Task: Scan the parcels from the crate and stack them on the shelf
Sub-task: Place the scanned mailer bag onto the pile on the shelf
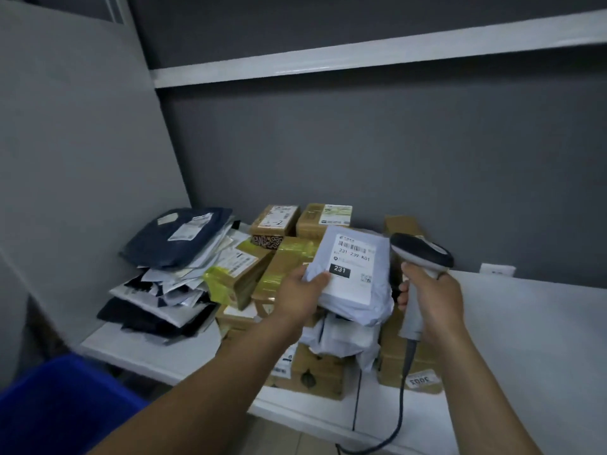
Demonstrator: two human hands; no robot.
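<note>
Pale-grey poly mailer, pinched at its left edge by the left hand, hangs above cartons on the shelf. Its barcode faces up, just left of the scanner head. The right hand has its fingers clamped round the scanner's handle.

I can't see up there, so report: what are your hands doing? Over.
Left hand holds white parcel, label up. Right hand grips scanner, head beside the label. Nothing between them.

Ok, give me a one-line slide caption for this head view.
Left hand holds a white mailer label-up; right hand grips a corded scanner beside it, over parcels stacked on the shelf.
</note>
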